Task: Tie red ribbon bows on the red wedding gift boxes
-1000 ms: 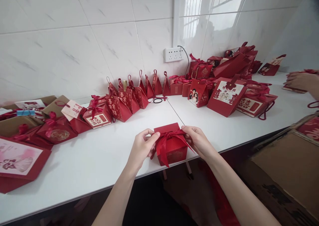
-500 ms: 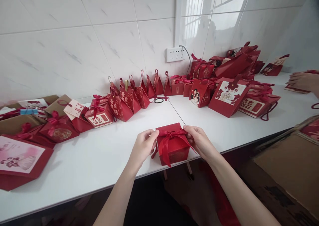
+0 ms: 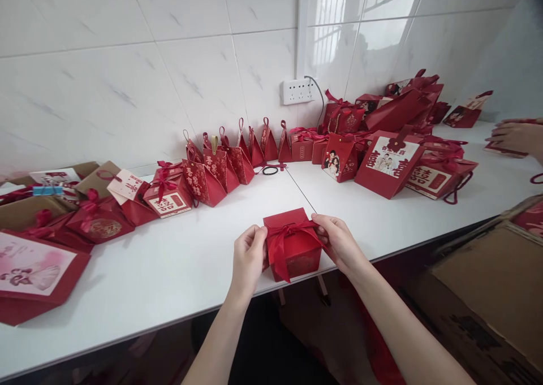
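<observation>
Centrally, head view, sole entry: one red gift box (image 3: pixel 303 260), upright on white table (image 3: pixel 190 260) close to the front edge, just off mid-view between five and six o'clock; one ribbon bow (image 3: pixel 291 232), red, tied across it, ribbon tail (image 3: pixel 279 258) hanging down the front. Outward from the box, at nine o'clock: left hand (image 3: pixel 250 252), thumb and fingers closed on the bow's left side, box wall perhaps included, cannot tell. At three o'clock: right hand (image 3: pixel 333 235), pinching the bow's right loop. Step in hand, by judgement: evening and tightening of the bow. Next move, likewise judged: a light, matched pull on both sides, knot kept centred, box walls undented. Surrounding stock: from ten to twelve o'clock, peaked red boxes (image 3: pixel 241 167); between eleven and twelve, black ring (image 3: pixel 270 171); at one, couple-print box (image 3: pixel 339 158); toward two, larger white-fronted box (image 3: pixel 386 167), and farther out, co-worker's hand (image 3: pixel 515 136); past three, brown carton (image 3: pixel 483 277).
</observation>
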A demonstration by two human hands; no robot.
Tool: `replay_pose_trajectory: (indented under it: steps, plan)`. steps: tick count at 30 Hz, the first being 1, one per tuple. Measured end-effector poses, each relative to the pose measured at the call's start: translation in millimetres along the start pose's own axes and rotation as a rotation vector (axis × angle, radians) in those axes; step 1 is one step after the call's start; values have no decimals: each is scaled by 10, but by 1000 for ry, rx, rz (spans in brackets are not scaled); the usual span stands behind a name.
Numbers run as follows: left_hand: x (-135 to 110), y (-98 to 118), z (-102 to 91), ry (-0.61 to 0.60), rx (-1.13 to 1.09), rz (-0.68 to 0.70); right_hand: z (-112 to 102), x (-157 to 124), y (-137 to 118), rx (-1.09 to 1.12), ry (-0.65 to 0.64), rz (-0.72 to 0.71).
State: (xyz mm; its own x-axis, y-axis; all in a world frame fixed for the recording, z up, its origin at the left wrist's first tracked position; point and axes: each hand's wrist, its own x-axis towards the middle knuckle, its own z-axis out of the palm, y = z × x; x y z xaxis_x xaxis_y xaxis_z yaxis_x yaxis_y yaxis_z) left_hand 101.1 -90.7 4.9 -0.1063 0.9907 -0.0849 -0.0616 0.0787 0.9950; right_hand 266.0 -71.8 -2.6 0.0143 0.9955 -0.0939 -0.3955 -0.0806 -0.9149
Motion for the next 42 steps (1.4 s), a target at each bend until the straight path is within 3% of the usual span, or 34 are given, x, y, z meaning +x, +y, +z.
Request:
replay_pose_trajectory:
  steps: [5,8,12,14,17,25,34,42]
  plan:
    - [9,2,-47,-39,44,-16,-55,24,-3,-83,-42,-24]
    - [45,105,-147,-80,164,17,-220,53,-50,-189,-134,-148]
    - [100,306,-194,45,433,296,-433,57,-101,-421,-268,-330]
    - [101,374,-146,2,591,426,-450,29,-101,-572,-400,-328]
    - [63,384,-50,-99,702,455,-379,-26,-85,-684,-524,-269]
    - [-89,221,-94,-167,617,305,-306,-106,-47,-701,-473,-334]
    - [-238,119,-199,-237,556,282,-391,-202,-100,-747,-318,-766]
    - [-130,-7,-185,-248,656,294,-657,-268,-380,-747,-105,-997]
